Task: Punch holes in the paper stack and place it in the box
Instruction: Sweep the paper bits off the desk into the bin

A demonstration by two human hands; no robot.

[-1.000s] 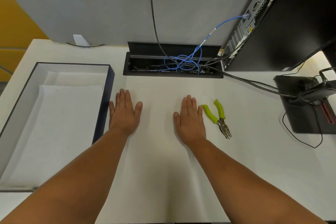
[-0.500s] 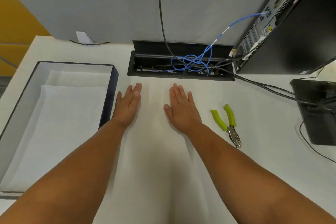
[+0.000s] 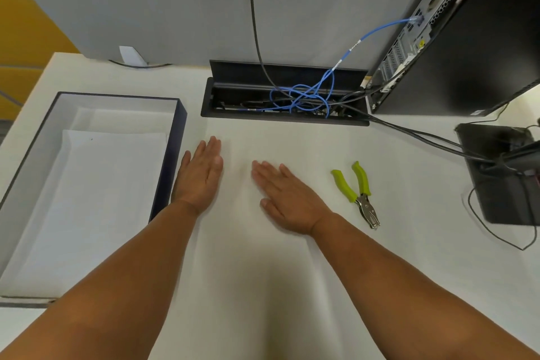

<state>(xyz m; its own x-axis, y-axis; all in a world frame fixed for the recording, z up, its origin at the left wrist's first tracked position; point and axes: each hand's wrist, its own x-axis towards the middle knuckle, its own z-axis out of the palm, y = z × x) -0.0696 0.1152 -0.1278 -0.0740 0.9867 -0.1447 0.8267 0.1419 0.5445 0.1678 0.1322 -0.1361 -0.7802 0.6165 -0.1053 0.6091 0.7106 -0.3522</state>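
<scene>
Left hand (image 3: 201, 177): laid flat, fingers straight and together, on the paper stack (image 3: 248, 242), just right of the box.
Right hand (image 3: 287, 197): laid flat, fingers straight and slightly spread, on the same stack.
Worktop (image 3: 409, 257): white; everything is carried on it.
Box (image 3: 179, 137): dark-walled, open, at left; white sheets are seen inside.
Paper stack: flat at centre, between box and punch.
Hole punch (image 3: 358, 191): green-handled, lying right of the right hand, untouched.
</scene>
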